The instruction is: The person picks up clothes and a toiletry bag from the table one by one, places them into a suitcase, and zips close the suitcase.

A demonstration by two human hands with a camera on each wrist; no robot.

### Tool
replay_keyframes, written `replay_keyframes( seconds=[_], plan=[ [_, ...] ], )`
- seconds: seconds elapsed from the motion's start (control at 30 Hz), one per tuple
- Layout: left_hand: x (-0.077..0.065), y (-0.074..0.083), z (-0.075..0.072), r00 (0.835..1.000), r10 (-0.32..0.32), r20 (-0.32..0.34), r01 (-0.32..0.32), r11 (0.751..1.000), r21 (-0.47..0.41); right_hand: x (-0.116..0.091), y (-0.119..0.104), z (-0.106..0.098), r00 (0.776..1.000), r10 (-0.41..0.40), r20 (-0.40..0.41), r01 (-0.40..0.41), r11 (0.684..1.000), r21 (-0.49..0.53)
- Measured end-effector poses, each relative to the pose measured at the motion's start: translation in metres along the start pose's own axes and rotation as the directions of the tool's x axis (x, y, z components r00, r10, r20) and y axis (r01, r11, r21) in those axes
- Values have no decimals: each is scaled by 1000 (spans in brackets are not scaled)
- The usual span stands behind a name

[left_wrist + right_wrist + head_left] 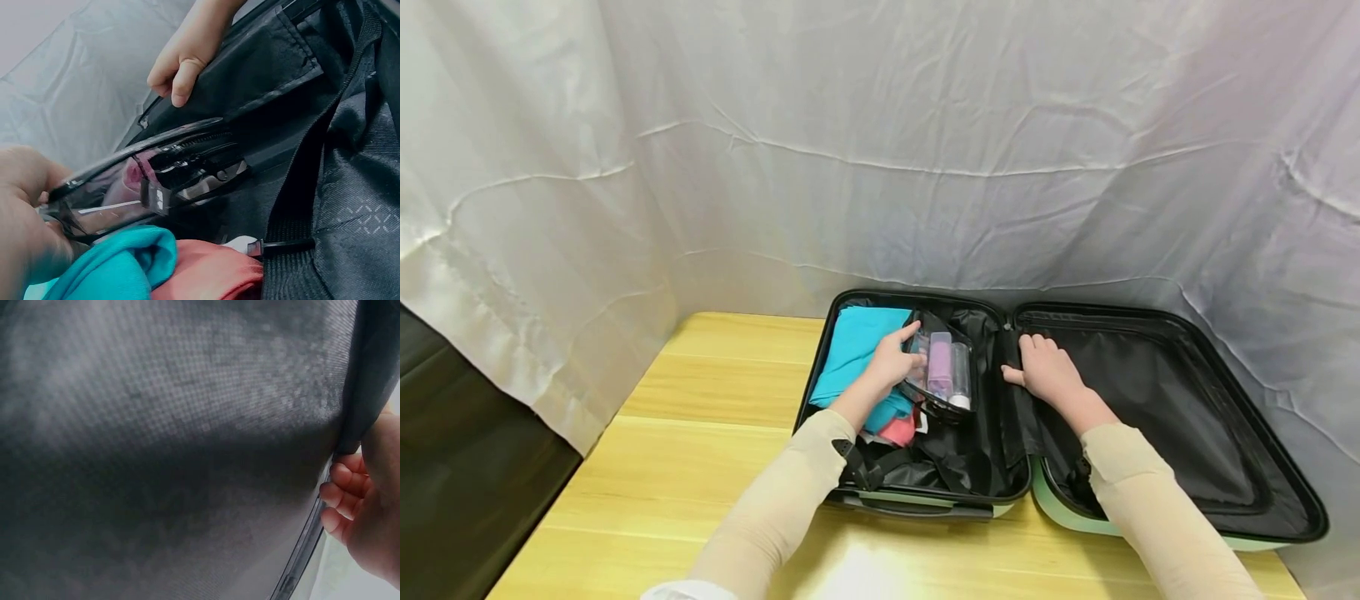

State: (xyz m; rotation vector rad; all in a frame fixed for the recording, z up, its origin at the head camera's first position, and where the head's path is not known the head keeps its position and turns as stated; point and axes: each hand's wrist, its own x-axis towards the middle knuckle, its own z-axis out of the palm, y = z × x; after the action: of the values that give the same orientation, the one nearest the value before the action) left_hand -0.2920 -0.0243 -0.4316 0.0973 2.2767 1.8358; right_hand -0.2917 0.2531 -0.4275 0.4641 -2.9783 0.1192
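Observation:
In the head view, my left hand (pixel 889 364) grips the left end of a clear toiletry bag (pixel 106 194) with black trim. A purple container (pixel 940 365) and a white-capped clear bottle (pixel 960 375) show through it. The bag lies in the left half of an open suitcase (pixel 917 507), beside folded turquoise cloth (pixel 859 346) and coral cloth (pixel 898 430). At the hinge, my right hand (pixel 1052 372) holds the edge of a black fabric flap (pixel 1019 421), fingers curled at its edge in the right wrist view.
Black straps with a buckle (pixel 868 475) lie at the front of the packed half. The other half (pixel 1157 400), black-lined, lies open to the right. Beneath is a wooden table (pixel 700 467); a pale curtain (pixel 880 167) hangs close behind.

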Motion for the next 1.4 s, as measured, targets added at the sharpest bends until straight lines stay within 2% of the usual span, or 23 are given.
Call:
replay_keyframes(
  seconds=[0.13, 0.3, 0.53, 0.73, 0.83, 1.0, 1.07, 1.2, 1.27, 1.4],
  plan=[
    [1, 0, -1, 999, 42, -2, -41, 980, 194, 0, 0, 0, 1000, -2, -4, 2, 1000, 4],
    [0, 1, -2, 998, 63, 16, -65, 945, 320, -1, 0, 0, 1000, -6, -9, 6, 1000, 4],
    [1, 0, 0, 995, 90, 46, -101, 860, 500, -1, 1, 0, 1000, 1, -3, -1, 1000, 11],
    [-1, 0, 1, 994, 76, 84, -109, 832, 544, 0, 0, 0, 1000, 3, -3, -3, 1000, 22],
    [-3, -1, 0, 991, 64, 120, -122, 809, 575, -1, 0, 0, 1000, 4, -2, -4, 1000, 24],
    [-6, -1, -1, 976, 60, 210, -184, 744, 642, 0, 0, -1, 1000, 2, -2, -2, 1000, 28],
    [-7, -2, 0, 968, 56, 244, -210, 710, 672, 0, 0, -1, 1000, 2, -2, -2, 1000, 28],
    [-8, -2, 1, 956, 21, 293, -235, 652, 721, 1, 0, 1, 1000, 8, -1, -8, 1000, 25],
    [-9, -1, 2, 951, 4, 309, -240, 640, 730, 1, 1, 1, 1000, 15, 2, -15, 1000, 20],
    [-10, 0, 2, 947, -15, 321, -239, 633, 736, 2, 2, 3, 1000, 28, 12, -28, 999, 15]
  ],
)
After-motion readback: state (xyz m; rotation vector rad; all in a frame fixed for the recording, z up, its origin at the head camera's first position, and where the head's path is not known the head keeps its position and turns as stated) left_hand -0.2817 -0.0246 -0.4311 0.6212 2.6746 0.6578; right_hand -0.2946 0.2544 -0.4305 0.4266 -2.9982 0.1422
